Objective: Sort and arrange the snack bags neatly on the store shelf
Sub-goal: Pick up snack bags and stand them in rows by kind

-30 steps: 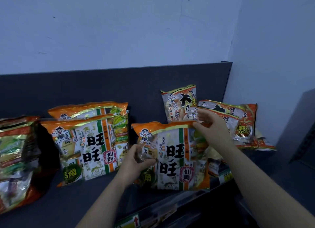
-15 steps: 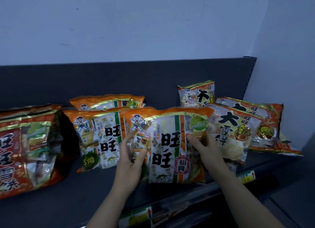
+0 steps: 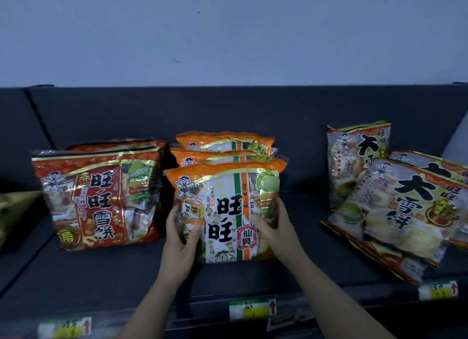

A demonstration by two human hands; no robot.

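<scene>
A pale blue-grey wall [image 3: 228, 34] fills the upper part of the view. It is plain, with 1 small dark speck [image 3: 198, 12] high up near the middle and 1 faint short scuff [image 3: 176, 60] lower down. Along the bottom, 3 price labels sit in a row, well apart: left label [image 3: 64, 327], middle label [image 3: 252, 309] and right label [image 3: 438, 290]. Each shows green, white and yellow patches and a red arrow pointing up; their print is too blurred to read.

Shelf [image 3: 101, 275]: red bags [image 3: 101, 199], orange bags [image 3: 228, 186], yellowish bags [image 3: 405, 212].
</scene>
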